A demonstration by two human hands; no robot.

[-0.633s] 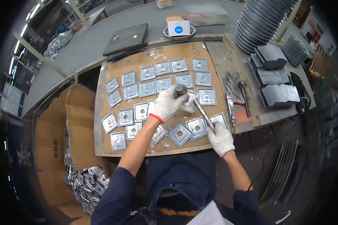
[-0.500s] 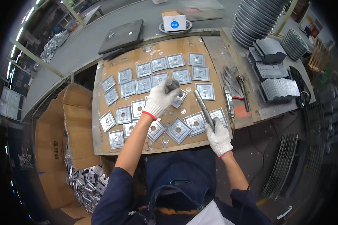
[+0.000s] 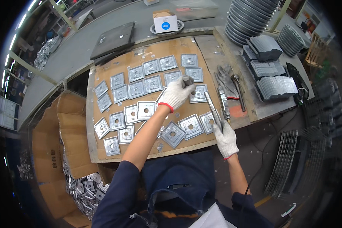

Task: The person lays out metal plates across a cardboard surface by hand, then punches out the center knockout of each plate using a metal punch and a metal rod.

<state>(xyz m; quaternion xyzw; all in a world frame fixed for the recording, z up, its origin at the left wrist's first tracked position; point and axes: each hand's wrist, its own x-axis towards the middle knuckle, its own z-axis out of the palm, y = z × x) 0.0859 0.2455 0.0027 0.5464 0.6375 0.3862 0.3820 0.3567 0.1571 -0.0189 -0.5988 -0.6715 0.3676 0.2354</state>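
My left hand (image 3: 176, 95), in a white knit glove with a red cuff, is closed round a short grey metal cylinder (image 3: 187, 81). It hovers over the right side of the plates, just left of a square metal plate (image 3: 198, 94) whose centre looks filled. In my right hand (image 3: 226, 140), gloved alike, is a long metal rod (image 3: 212, 107), tilted with its far end up and left. Below it lies a plate with a round centre hole (image 3: 208, 122). Several more stepped square plates cover the cardboard (image 3: 178, 41); those nearer me have holes, and small round discs lie between them.
A big cardboard box (image 3: 74, 140) with a heap of plates (image 3: 88, 192) stands at the left. On the right are grey gloves (image 3: 225, 81), an air tool (image 3: 224, 102), a wrench-like tool (image 3: 239, 91) and stacks of finned grey parts (image 3: 276, 86). A white box (image 3: 165, 23) sits behind.
My left hand has moved right across the plates with the cylinder. My right hand and the rod have shifted slightly right. The whole view has swung a little, moving the table leftward in the picture.
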